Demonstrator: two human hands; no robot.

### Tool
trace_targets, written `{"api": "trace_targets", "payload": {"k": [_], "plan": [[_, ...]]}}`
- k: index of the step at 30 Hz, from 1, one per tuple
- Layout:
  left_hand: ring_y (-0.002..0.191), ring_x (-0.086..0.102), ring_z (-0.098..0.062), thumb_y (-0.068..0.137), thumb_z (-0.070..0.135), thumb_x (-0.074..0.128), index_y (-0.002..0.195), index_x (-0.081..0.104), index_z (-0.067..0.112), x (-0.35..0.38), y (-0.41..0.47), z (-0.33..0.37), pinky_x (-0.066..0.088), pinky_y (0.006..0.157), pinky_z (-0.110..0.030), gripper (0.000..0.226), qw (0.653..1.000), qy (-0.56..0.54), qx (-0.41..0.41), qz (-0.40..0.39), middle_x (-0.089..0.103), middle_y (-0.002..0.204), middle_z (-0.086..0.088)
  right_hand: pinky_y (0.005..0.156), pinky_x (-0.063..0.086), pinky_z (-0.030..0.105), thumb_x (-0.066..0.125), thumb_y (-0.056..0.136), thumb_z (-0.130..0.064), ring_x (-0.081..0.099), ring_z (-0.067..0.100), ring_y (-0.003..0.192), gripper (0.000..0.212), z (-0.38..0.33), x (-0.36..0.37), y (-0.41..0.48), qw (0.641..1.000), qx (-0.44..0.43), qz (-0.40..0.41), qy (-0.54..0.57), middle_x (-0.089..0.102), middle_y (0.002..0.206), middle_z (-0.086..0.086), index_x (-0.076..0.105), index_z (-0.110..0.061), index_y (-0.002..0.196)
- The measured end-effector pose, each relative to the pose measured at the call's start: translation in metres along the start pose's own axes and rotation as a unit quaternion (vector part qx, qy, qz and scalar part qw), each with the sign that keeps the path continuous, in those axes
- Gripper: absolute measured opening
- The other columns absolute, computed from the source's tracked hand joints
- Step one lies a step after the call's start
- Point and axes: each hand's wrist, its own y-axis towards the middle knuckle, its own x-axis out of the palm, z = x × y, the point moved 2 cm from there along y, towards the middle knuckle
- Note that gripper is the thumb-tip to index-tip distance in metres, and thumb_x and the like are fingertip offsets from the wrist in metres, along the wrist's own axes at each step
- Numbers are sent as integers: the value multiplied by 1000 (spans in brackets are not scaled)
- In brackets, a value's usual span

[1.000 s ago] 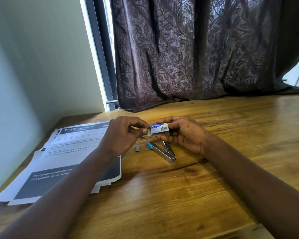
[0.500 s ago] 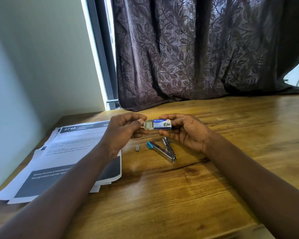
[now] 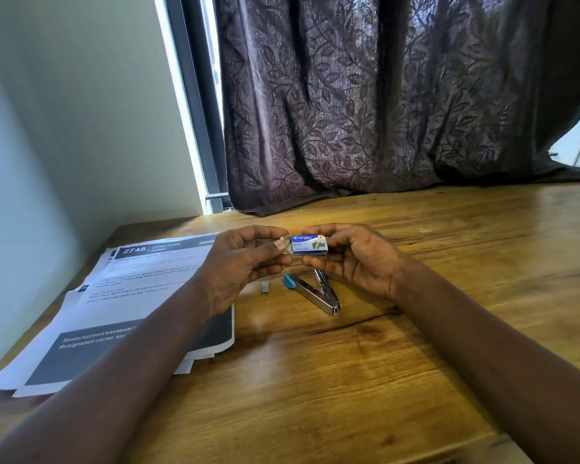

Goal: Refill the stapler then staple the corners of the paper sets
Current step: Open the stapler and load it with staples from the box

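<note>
A small blue and white staple box point(image 3: 309, 245) is held above the table between both hands. My right hand point(image 3: 352, 257) grips its sleeve from the right. My left hand point(image 3: 245, 262) pinches the grey inner tray point(image 3: 286, 246) that sticks out of the box's left end. Below them on the wood lies the metal stapler point(image 3: 315, 294) with a blue tip, hinged open. A short strip of staples point(image 3: 265, 287) lies just left of it. The printed paper sets point(image 3: 121, 303) are fanned out on the left, partly under my left forearm.
The wooden table point(image 3: 382, 356) stretches right and toward me. A dark patterned curtain point(image 3: 365, 102) hangs behind its far edge. A pale wall point(image 3: 81, 112) closes the left side, next to a window frame.
Both hands have lifted the box slightly and levelled it. The inner tray shows less far out of the left end than half a second ago.
</note>
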Motion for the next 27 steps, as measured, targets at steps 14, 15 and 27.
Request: {"api": "trace_targets", "payload": {"k": [14,15,27], "plan": [[88,79,-21,75,16,81,103,81,15,3,0,1,64,72,-26,28,999,-37,-4,-30,78,106,-21,72,62,30,49,96,-14,75,29,79,29,-5,2,-5,1000,3,-12,18,75,98,25,72,2,103],[88,79,-21,73,15,82,103,81,15,3,0,1,64,72,-26,30,999,-35,1,-31,78,106,-21,74,61,30,52,96,-13,75,29,80,26,-5,2,-6,1000,1,-10,11,75,99,25,73,2,102],[78,80,-19,91,11,75,114,69,12,12,-4,1,63,66,-25,24,965,203,158,60,81,90,-1,66,62,25,57,92,6,76,27,79,22,-2,5,-6,1000,-18,11,0,74,100,24,69,3,109]]}}
